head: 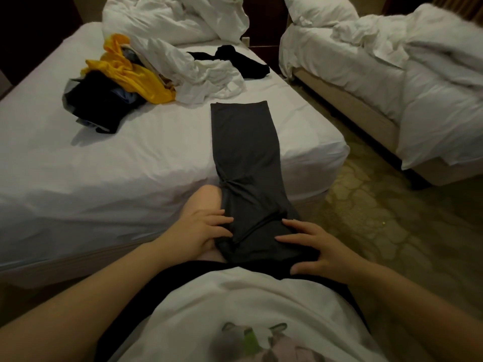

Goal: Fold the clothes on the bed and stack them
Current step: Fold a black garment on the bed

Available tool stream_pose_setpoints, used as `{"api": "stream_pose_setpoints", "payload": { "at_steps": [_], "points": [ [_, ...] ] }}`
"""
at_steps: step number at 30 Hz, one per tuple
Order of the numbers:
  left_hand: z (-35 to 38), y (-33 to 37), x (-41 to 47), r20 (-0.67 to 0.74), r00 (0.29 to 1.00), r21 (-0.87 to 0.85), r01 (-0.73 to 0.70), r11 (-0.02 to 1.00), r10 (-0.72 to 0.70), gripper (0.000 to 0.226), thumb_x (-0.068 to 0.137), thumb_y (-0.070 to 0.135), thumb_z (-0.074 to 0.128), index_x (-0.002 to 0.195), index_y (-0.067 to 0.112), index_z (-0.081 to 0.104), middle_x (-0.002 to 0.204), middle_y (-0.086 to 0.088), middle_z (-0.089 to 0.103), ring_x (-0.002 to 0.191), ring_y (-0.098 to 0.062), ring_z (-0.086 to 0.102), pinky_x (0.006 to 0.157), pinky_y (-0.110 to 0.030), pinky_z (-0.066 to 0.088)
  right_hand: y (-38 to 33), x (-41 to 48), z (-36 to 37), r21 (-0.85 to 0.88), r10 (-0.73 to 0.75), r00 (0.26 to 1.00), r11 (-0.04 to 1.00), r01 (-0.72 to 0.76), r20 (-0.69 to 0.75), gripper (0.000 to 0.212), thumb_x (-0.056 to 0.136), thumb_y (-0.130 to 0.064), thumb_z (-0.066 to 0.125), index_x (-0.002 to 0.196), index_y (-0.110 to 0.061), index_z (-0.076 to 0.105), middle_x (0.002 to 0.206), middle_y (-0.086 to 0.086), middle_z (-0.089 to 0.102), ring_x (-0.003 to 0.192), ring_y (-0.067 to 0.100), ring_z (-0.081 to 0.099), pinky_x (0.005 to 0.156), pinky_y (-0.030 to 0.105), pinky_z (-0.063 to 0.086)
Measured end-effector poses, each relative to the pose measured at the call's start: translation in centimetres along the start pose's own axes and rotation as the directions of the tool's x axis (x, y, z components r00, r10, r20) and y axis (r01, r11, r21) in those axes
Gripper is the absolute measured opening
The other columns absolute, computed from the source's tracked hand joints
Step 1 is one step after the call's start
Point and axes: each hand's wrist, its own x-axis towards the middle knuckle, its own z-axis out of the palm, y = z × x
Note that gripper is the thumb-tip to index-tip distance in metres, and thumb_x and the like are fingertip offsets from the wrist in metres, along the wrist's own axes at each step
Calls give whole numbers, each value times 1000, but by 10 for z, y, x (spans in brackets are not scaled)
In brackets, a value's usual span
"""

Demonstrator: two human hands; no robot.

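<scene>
A long dark grey garment [244, 142], folded lengthwise into a narrow strip, runs from the white bed [130, 158] over its near edge and down onto my lap. My left hand [206, 229] rests on the strip's left edge near its lower end, fingers fairly straight. My right hand [316, 248] lies flat on the strip's right side with its fingers spread. Further back on the bed lies a loose pile: a yellow garment [130, 74], dark clothes [96, 103], a crumpled white garment [206, 77] and a black garment [237, 61].
A bunched white duvet [170, 17] fills the head of the bed. A second bed [392, 82] with rumpled white bedding stands to the right, across a strip of patterned carpet [366, 210]. A dark nightstand [264, 24] sits between the beds.
</scene>
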Motion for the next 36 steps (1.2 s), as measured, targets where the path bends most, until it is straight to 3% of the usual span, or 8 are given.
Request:
{"api": "stream_pose_setpoints", "payload": {
  "at_steps": [4,8,16,20,23,28,32,36],
  "points": [
    [-7,8,5,-49,999,-28,6,1000,-8,37,72,20,43,95,14,71,98,-1,73,103,-24,66,92,-21,34,1,10,4,-109,-38,976,994,14,-214,30,80,-39,68,108,-49,65,128,-19,49,122,12,45,102,32,39],
    [-13,6,-8,-137,991,-24,-1,1000,-2,34,72,21,45,94,15,70,96,-1,73,103,-12,59,87,-21,35,-7,18,9,-326,-158,935,944,49,-318,35,85,-38,48,97,-15,73,101,2,70,95,19,64,86,29,49],
    [-28,11,-32,-182,983,-170,-66,983,34,32,77,19,47,100,25,68,98,13,70,93,-1,55,76,-14,40,-28,12,-2,-185,-60,951,983,3,-303,33,88,-37,41,90,-13,63,80,1,67,71,15,62,57,25,43],
    [-55,5,-11,-191,935,-619,123,776,-300,17,79,42,49,87,51,61,82,37,62,83,15,57,72,-7,41,-35,36,-34,-2,11,927,1000,-13,-374,16,90,-25,50,86,-17,63,75,-4,64,67,3,59,61,22,46],
    [-79,-5,21,-223,899,-755,84,650,-376,17,84,22,60,78,37,64,69,31,62,71,16,54,68,-6,40,-37,67,-69,96,110,926,992,-80,-362,13,95,-18,50,87,-21,59,76,-7,61,69,0,57,58,12,42],
    [-95,-34,77,-290,798,-873,6,488,-528,17,81,25,46,89,25,61,72,21,64,72,2,54,70,-19,43,-25,127,-114,130,150,861,987,-98,-486,20,96,-16,48,99,0,59,88,14,63,81,29,59,64,33,43],
    [-97,-64,124,-280,750,-902,9,432,-599,16,94,13,48,92,23,60,73,15,63,71,-2,55,70,-28,43,-9,182,-145,99,159,799,987,-124,-580,21,97,-20,47,96,-5,60,82,6,62,75,25,56,60,29,39],
    [-111,-110,182,-193,716,-955,19,295,-671,24,98,15,41,101,30,59,99,6,65,95,-14,60,84,-34,46,16,248,-187,123,182,765,983,-135,-617,20,97,-20,45,97,-11,62,82,-3,60,75,16,54,60,19,40]
  ]
}}
